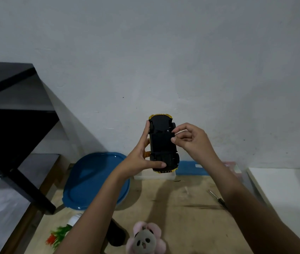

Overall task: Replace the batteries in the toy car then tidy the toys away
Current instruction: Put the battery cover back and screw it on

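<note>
left hand (139, 156): clamped on the toy car (163, 143), thumb under its near end, fingers up its left edge.
right hand (191, 139): fingertips pinching at the car's right edge, on the black underside.
toy car: held up in the air, belly toward the camera, yellow rim showing.
below the grip: bare wooden table (182, 202).
left of it: blue lid (90, 180).
right of it: screwdriver (218, 198).
nearest: panda plush (144, 239).

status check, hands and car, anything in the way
Left hand grips upturned toy car mid-air. Right hand pinches at its underside. Screwdriver lies on table, nothing obstructing.
</note>
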